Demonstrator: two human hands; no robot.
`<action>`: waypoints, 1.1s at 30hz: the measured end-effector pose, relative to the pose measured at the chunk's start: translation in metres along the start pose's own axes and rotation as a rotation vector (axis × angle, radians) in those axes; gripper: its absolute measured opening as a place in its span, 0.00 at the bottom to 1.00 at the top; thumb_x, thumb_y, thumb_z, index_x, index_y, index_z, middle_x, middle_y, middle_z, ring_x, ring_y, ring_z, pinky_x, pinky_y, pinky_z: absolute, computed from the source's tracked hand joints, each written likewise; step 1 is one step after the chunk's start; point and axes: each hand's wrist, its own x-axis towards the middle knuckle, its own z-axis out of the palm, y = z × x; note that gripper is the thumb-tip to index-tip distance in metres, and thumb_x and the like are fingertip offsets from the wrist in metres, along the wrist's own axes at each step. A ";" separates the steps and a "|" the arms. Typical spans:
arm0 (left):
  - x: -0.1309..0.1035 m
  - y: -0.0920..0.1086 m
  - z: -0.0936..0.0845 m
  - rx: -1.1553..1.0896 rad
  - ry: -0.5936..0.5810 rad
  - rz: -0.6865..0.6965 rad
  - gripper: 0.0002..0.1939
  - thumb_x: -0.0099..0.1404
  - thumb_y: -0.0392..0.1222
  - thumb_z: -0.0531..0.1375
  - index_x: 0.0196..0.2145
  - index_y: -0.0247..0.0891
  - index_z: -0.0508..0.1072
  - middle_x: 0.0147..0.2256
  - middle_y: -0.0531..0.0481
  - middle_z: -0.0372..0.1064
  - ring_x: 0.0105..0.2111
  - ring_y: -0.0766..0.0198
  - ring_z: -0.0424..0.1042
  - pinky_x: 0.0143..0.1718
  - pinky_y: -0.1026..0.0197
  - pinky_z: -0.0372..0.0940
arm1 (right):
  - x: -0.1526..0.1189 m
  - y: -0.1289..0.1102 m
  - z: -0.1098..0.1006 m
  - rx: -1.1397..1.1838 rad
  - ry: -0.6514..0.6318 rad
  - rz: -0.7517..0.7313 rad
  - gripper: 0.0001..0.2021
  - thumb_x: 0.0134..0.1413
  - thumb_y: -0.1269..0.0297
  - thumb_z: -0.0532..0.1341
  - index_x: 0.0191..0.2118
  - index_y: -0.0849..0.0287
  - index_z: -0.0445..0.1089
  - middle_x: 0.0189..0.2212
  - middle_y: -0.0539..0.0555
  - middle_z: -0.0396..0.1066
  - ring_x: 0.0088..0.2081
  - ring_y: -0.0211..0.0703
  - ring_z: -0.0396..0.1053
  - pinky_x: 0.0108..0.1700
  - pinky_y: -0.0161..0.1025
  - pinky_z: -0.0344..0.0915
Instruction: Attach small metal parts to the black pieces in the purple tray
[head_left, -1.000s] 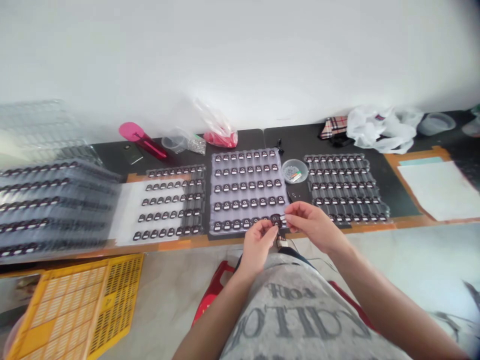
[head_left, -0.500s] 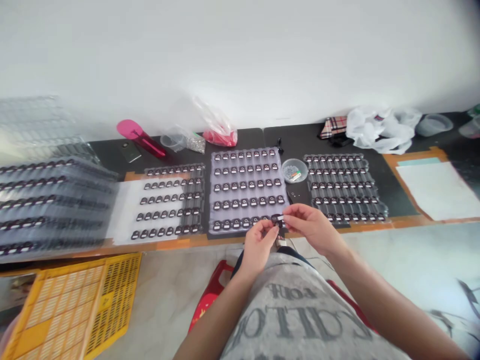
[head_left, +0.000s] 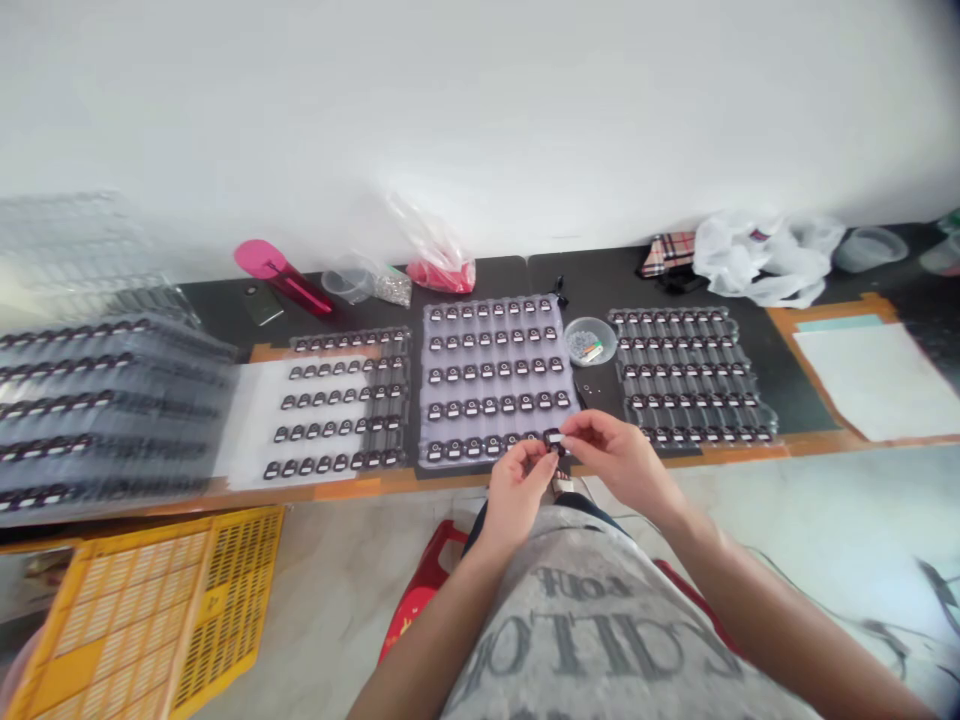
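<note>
Between my hands, at the near right corner of the middle tray (head_left: 498, 352), is a small black part (head_left: 553, 438) with a white patch on it. My left hand (head_left: 519, 490) pinches the part from the left and below. From the right, my right hand (head_left: 619, 455) has thumb and forefinger closed at the white patch; whether it grips a separate piece there is too small to tell. Rows of similar black parts (head_left: 490, 405), each with a light ring and a white patch, fill the tray. My fingers hide some of its nearest row.
A clear bowl (head_left: 590, 342) of small pieces stands right of the middle tray. More filled trays (head_left: 686, 357) lie right and left, with a stack (head_left: 165, 400) at far left. White plastic bags (head_left: 765, 255) sit at the back. A yellow crate (head_left: 150, 600) is below the table edge.
My right hand has shifted slightly left, and its fingertips now cover less of the black part. My left hand stays almost where it was.
</note>
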 end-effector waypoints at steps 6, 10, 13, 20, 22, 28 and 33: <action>0.001 0.000 0.001 -0.012 -0.005 0.007 0.11 0.54 0.45 0.61 0.30 0.35 0.67 0.21 0.56 0.60 0.20 0.73 0.56 0.22 0.69 0.53 | 0.002 0.001 -0.001 -0.104 0.011 -0.102 0.06 0.49 0.61 0.59 0.33 0.56 0.69 0.32 0.52 0.67 0.30 0.38 0.63 0.33 0.36 0.61; 0.001 0.000 0.002 -0.012 0.005 -0.002 0.12 0.53 0.46 0.62 0.29 0.35 0.68 0.21 0.56 0.60 0.20 0.73 0.56 0.22 0.69 0.53 | 0.004 0.000 -0.001 -0.112 0.012 -0.127 0.06 0.49 0.61 0.60 0.32 0.55 0.69 0.34 0.53 0.66 0.30 0.38 0.62 0.32 0.36 0.61; 0.001 -0.001 0.001 -0.024 -0.005 0.004 0.11 0.54 0.45 0.62 0.29 0.35 0.68 0.21 0.56 0.60 0.20 0.74 0.56 0.22 0.69 0.53 | 0.004 0.000 -0.001 -0.127 0.011 -0.132 0.05 0.49 0.61 0.59 0.32 0.55 0.69 0.35 0.53 0.65 0.30 0.37 0.62 0.32 0.36 0.61; 0.002 -0.001 0.001 -0.005 0.006 -0.009 0.10 0.54 0.44 0.62 0.29 0.35 0.68 0.21 0.56 0.61 0.20 0.74 0.56 0.23 0.68 0.53 | 0.003 0.000 -0.002 -0.130 0.001 -0.143 0.04 0.50 0.63 0.59 0.33 0.55 0.68 0.36 0.54 0.65 0.32 0.39 0.64 0.34 0.37 0.63; 0.002 0.000 0.001 -0.003 0.012 -0.016 0.11 0.53 0.45 0.62 0.30 0.35 0.69 0.21 0.56 0.61 0.20 0.73 0.56 0.23 0.69 0.52 | 0.003 0.000 -0.002 -0.121 0.000 -0.142 0.05 0.50 0.62 0.59 0.32 0.56 0.69 0.37 0.54 0.66 0.34 0.39 0.65 0.35 0.37 0.63; 0.001 0.001 0.002 -0.001 -0.003 -0.007 0.11 0.54 0.45 0.62 0.30 0.35 0.68 0.21 0.56 0.60 0.20 0.73 0.56 0.23 0.68 0.53 | 0.004 0.001 -0.003 -0.100 -0.003 -0.135 0.04 0.49 0.62 0.59 0.32 0.55 0.68 0.37 0.53 0.66 0.36 0.41 0.65 0.37 0.38 0.64; 0.001 0.001 0.001 -0.013 -0.023 -0.001 0.10 0.54 0.44 0.61 0.30 0.36 0.68 0.21 0.56 0.60 0.20 0.73 0.56 0.23 0.68 0.53 | 0.004 0.002 -0.002 -0.111 -0.015 -0.142 0.03 0.49 0.64 0.59 0.32 0.56 0.68 0.36 0.53 0.66 0.35 0.40 0.65 0.37 0.37 0.64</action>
